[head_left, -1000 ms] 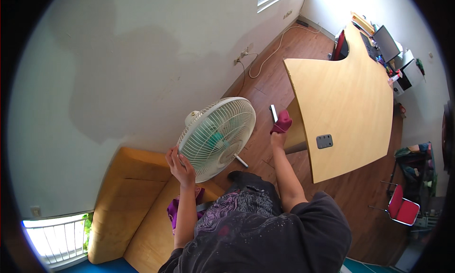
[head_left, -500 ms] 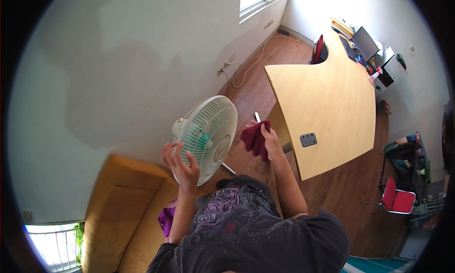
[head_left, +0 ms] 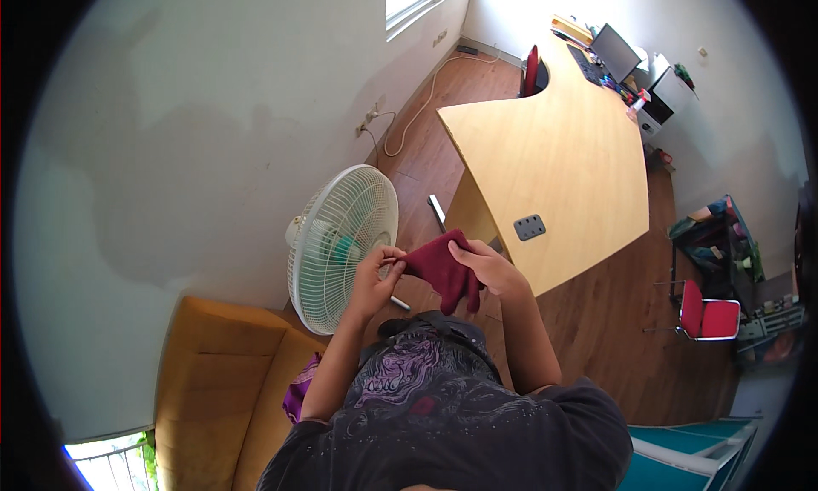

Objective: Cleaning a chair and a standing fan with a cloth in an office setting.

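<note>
A dark red cloth glove [head_left: 441, 268] is stretched between my two hands in front of my body, its finger-like ends hanging down. At its left edge, my left hand [head_left: 376, 280] pinches the fabric between thumb and fingers. My right hand [head_left: 492, 268] grips the upper right part, the thumb on top and the other fingers mostly hidden behind the cloth. Just left of my left hand stands a white fan [head_left: 345, 248] with a round wire guard and green blades.
A light wood desk [head_left: 562, 167] spreads to the right, bearing a grey socket plate [head_left: 529, 228] and a monitor [head_left: 615, 52]. A mustard sofa [head_left: 217, 389] is at lower left, beside a purple cloth [head_left: 298, 389]. Farther right is a red chair [head_left: 711, 316].
My left hand has moved right from beside the fan and taken hold of the glove's edge. The glove is now spread between both hands. The view has shifted slightly.
</note>
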Demonstrator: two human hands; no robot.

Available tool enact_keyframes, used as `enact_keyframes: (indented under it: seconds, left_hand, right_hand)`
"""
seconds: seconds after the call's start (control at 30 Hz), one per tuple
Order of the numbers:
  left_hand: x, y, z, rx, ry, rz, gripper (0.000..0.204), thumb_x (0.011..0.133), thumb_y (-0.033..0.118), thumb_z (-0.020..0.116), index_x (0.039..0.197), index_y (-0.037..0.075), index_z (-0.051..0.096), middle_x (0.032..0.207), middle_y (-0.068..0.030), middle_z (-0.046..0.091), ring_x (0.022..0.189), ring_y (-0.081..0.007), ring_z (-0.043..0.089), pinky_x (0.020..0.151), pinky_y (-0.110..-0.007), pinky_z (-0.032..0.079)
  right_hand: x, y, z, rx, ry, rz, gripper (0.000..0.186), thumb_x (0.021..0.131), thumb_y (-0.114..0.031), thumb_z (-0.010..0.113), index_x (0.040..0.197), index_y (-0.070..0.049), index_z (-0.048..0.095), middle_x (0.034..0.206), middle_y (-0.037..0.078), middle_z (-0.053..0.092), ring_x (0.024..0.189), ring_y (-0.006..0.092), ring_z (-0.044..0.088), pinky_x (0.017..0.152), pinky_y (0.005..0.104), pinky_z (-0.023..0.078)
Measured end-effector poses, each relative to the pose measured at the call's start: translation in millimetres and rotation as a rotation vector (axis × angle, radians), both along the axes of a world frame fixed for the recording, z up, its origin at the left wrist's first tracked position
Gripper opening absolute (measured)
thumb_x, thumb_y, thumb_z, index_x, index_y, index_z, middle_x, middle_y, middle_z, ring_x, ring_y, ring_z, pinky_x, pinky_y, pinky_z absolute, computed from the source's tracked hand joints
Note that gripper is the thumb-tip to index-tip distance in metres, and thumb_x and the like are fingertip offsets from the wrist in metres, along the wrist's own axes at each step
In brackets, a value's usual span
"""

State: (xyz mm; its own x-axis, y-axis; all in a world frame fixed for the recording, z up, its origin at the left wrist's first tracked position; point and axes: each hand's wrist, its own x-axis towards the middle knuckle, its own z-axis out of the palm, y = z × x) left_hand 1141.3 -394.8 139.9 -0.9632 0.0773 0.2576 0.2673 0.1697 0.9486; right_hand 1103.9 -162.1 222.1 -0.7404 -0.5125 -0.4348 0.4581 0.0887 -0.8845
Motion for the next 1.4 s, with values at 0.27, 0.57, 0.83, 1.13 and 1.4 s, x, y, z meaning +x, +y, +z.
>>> enact_keyframes:
  seconds: [0.27,0.57,0.83,1.13,1.4]
  left_hand:
    - [9.8,-1.9,45.1,0.489,-0.146,-0.169,0.016,0.092,0.006,0.062,0.107,0.005,0.055,0.099,-0.0005,0.058,0.086,-0.009,0.056,0.074,-0.023,0.047]
    - [20.3,21.2,50.0,0.939,-0.329,-0.184,0.041,0.094,0.007,0.059,0.131,0.009,0.041,0.112,-0.0077,0.057,0.101,-0.015,0.058,0.086,-0.028,0.05]
    - [31.8,13.0,38.7,0.897,-0.406,-0.181,0.071,0.087,-0.005,0.063,0.144,0.014,0.025,0.128,-0.0169,0.052,0.113,-0.0227,0.059,0.092,-0.033,0.051]
    - [-8.2,19.4,26.9,0.565,-0.311,-0.078,0.038,0.087,-0.005,0.063,0.123,0.005,0.053,0.11,-0.0095,0.063,0.102,-0.014,0.062,0.086,-0.026,0.052]
    - [-19.2,7.8,40.9,0.255,-0.277,0.291,0.031,0.091,-0.002,0.061,0.121,0.005,0.057,0.09,-0.0041,0.064,0.085,-0.0071,0.06,0.074,-0.021,0.049]
  right_hand:
    - [32.9,22.1,-6.0,-0.037,0.07,-0.014,0.048,0.099,-0.041,0.051,0.123,0.001,0.056,0.112,0.006,0.063,0.103,0.0119,0.059,0.089,0.0285,0.046]
    - [63.3,-3.2,-30.8,-0.731,-0.147,-0.29,0.052,0.101,-0.039,0.045,0.136,0.0,0.044,0.136,0.014,0.052,0.123,0.0217,0.054,0.105,0.0365,0.041]
    - [40.5,8.9,-23.4,-0.702,-0.194,-0.206,0.055,0.098,-0.028,0.052,0.142,-0.001,0.034,0.139,0.016,0.049,0.128,0.0267,0.049,0.106,0.0429,0.042]
    - [0.0,-20.3,-78.0,-0.912,-0.453,-0.285,0.057,0.097,-0.039,0.052,0.14,-0.004,0.039,0.141,0.015,0.048,0.128,0.0292,0.049,0.109,0.0475,0.038]
    - [-70.7,-20.5,-70.2,-0.702,-0.558,-0.019,0.056,0.101,-0.042,0.043,0.141,-0.003,0.037,0.141,0.016,0.047,0.126,0.0289,0.051,0.105,0.0437,0.043]
